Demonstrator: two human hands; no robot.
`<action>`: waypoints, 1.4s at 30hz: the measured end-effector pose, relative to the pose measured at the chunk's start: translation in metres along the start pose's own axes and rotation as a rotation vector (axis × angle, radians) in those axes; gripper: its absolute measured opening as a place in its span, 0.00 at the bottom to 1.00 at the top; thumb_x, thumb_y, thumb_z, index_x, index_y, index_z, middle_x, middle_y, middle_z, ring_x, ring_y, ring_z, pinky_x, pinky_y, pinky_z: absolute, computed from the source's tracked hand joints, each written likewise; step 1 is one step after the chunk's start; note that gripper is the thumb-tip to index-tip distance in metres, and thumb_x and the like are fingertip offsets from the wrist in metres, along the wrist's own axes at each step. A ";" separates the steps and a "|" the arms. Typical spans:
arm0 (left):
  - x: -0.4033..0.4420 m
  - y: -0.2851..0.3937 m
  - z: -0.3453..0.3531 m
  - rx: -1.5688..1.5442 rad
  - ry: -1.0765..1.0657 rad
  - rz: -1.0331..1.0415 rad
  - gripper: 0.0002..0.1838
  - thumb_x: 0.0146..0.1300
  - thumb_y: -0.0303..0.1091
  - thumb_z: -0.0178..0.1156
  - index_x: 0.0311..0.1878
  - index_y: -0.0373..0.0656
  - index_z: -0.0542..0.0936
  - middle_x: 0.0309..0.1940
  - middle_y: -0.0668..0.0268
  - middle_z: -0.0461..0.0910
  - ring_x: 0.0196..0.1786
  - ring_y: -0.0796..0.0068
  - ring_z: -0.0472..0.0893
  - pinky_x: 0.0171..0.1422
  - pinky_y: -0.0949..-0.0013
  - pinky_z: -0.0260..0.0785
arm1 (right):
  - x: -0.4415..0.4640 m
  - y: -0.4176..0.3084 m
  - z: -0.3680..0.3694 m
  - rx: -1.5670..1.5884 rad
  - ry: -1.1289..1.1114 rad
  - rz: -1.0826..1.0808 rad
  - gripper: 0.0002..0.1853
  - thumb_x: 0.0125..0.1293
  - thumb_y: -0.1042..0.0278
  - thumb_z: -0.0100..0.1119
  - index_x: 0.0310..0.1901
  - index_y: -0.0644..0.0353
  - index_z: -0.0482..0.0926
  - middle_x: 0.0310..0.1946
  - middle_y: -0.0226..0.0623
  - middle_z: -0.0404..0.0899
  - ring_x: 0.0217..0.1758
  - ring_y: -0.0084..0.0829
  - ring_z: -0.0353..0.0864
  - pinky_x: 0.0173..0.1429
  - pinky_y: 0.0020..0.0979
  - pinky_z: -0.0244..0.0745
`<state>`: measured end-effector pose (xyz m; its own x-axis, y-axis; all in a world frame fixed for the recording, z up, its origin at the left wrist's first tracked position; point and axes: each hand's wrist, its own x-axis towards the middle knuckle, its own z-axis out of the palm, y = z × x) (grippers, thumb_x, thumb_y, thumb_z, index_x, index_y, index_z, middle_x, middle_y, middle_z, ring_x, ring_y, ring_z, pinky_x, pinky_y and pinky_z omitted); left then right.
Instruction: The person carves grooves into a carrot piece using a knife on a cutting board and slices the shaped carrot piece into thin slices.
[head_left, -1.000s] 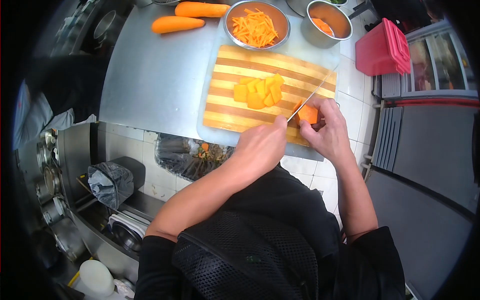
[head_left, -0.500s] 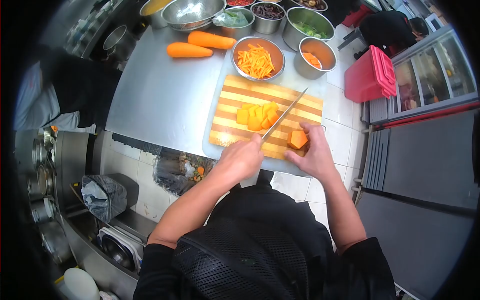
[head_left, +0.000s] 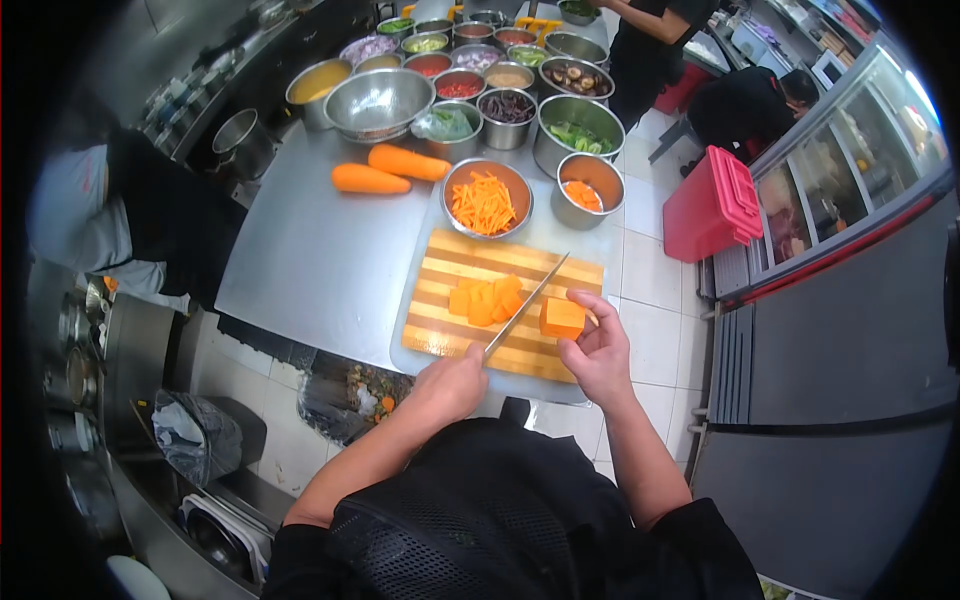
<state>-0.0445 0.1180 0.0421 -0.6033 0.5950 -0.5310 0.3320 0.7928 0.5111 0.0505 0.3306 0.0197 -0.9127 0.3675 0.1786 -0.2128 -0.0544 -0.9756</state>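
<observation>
My left hand (head_left: 453, 384) is closed round the handle of a kitchen knife (head_left: 530, 300), its blade slanting up and to the right across the striped wooden cutting board (head_left: 425, 310). My right hand (head_left: 602, 350) grips a squared carrot block (head_left: 563, 319) between thumb and fingers, at the board's right side. Several flat carrot slices (head_left: 484, 303) lie in an overlapping cluster left of the blade. Just beyond the board, a metal bowl (head_left: 527, 190) holds carrot strips (head_left: 484, 204), and a deeper metal pot (head_left: 580, 215) contains carrot pieces.
Two whole carrots (head_left: 370, 179) lie on the steel table (head_left: 290, 270). Farther back stand a colander (head_left: 378, 103) and several metal containers of cut vegetables. A red lidded bin (head_left: 710, 210) is on the right; co-workers are at left and at the back.
The view has tilted up, showing more containers and another person at the back. My right fingers have closed on the carrot block, which is turned differently; the knife stays in my left hand.
</observation>
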 end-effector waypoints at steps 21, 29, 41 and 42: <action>0.000 0.002 0.003 0.070 0.031 -0.021 0.18 0.74 0.37 0.50 0.58 0.33 0.72 0.42 0.35 0.86 0.51 0.32 0.85 0.59 0.37 0.75 | -0.001 0.023 -0.022 1.202 -0.167 0.329 0.33 0.77 0.67 0.53 0.82 0.53 0.61 0.78 0.54 0.67 0.66 0.45 0.83 0.68 0.36 0.83; 0.006 -0.006 0.013 0.068 0.087 0.023 0.18 0.73 0.36 0.51 0.56 0.31 0.72 0.40 0.31 0.84 0.49 0.28 0.84 0.59 0.35 0.74 | 0.000 0.029 -0.020 1.188 -0.129 0.309 0.35 0.76 0.69 0.52 0.84 0.46 0.59 0.77 0.60 0.66 0.63 0.46 0.84 0.67 0.39 0.84; 0.011 -0.013 0.017 0.087 0.107 0.030 0.18 0.73 0.38 0.52 0.55 0.32 0.72 0.42 0.28 0.83 0.51 0.25 0.82 0.61 0.35 0.72 | 0.016 0.039 -0.048 0.962 -0.182 0.402 0.30 0.77 0.63 0.49 0.79 0.49 0.65 0.68 0.44 0.80 0.56 0.35 0.86 0.53 0.32 0.78; 0.011 -0.011 0.016 0.088 0.096 0.020 0.18 0.73 0.38 0.52 0.56 0.32 0.72 0.42 0.28 0.83 0.51 0.25 0.82 0.61 0.35 0.72 | 0.017 0.038 -0.049 0.952 -0.186 0.401 0.30 0.77 0.63 0.49 0.79 0.50 0.65 0.68 0.44 0.80 0.55 0.34 0.86 0.53 0.32 0.78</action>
<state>-0.0435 0.1178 0.0193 -0.6615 0.5985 -0.4518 0.4046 0.7921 0.4570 0.0444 0.3806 -0.0209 -0.9991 0.0174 -0.0398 0.0037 -0.8782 -0.4784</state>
